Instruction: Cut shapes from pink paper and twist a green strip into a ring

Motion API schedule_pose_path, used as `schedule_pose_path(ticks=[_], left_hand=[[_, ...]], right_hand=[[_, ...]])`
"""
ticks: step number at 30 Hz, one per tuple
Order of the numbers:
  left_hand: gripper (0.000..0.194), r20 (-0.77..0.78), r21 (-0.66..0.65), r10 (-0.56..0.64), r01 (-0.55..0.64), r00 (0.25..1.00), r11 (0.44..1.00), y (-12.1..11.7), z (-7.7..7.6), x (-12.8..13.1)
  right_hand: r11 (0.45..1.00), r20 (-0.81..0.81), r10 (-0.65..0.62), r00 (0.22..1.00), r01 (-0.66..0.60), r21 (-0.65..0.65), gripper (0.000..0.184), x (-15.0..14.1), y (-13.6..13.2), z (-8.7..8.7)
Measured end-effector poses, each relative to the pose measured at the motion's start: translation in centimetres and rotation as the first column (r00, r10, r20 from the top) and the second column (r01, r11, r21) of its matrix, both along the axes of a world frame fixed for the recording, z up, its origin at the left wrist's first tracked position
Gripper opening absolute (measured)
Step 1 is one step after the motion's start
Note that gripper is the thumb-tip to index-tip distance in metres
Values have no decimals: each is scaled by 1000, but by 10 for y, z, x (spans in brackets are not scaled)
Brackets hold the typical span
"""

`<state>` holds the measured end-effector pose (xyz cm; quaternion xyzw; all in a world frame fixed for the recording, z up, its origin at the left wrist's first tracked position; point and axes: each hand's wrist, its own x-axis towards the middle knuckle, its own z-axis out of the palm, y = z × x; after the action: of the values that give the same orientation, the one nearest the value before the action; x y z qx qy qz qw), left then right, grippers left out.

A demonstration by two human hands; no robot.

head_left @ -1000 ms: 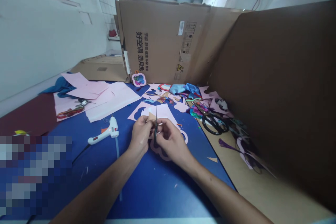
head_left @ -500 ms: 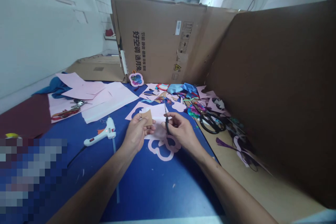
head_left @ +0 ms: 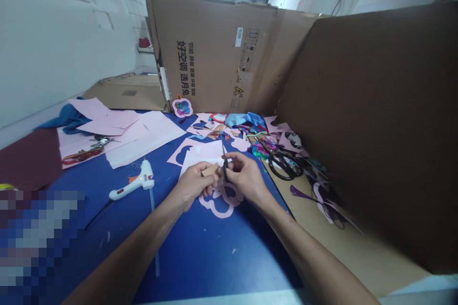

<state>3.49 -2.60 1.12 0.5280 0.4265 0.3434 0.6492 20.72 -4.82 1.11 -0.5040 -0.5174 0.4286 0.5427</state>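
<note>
Between the thumb and fingers of my left hand (head_left: 196,183) is a small piece of tan cardboard (head_left: 210,170). My right hand (head_left: 245,174) is closed round the black handles of a small pair of scissors (head_left: 225,164), whose blades point away from me. The cardboard's right edge lies close to the scissors; I cannot tell whether the blades touch it. Under and in front of my hands, a pink flower-shaped paper outline (head_left: 220,212) rests on the blue table, and white paper (head_left: 200,152) lies just beyond.
To the left are a white glue gun (head_left: 134,183) with a clear glue stick and pink sheets (head_left: 107,119). Larger black-handled scissors (head_left: 284,164) lie at right among scraps. A finished-looking flower ornament (head_left: 182,107) leans on the cardboard box (head_left: 214,57), which walls the back and right.
The cardboard piece was held near the scissors, then drawn left and turned flat to view, and is now back beside them. The view has shifted slightly right.
</note>
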Motion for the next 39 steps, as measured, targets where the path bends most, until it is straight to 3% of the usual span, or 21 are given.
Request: schedule_pose_path(ticks=[4,9,13,19,39], left_hand=[[20,93,-44,61,-58,994,997,4,-3,-2],[23,212,-70,232,-222,949,973,12,-5,-9],[25,277,-93,295,-280,914,955,17,-2,-15],[25,333,-115,325,-304,885,946,18,3,-19],[13,240,-10,215,-219,947,976,19,-4,-21]], right_hand=[[1000,-1,-24,1000,24,-6,40,2,-2,2],[997,101,63,993,-57,-58,39,5,-6,5],[983,136,160,978,-145,-116,43,5,-10,9],[946,116,305,945,-287,-150,48,3,-14,15],[947,138,299,944,-276,-163,42,3,-13,11]])
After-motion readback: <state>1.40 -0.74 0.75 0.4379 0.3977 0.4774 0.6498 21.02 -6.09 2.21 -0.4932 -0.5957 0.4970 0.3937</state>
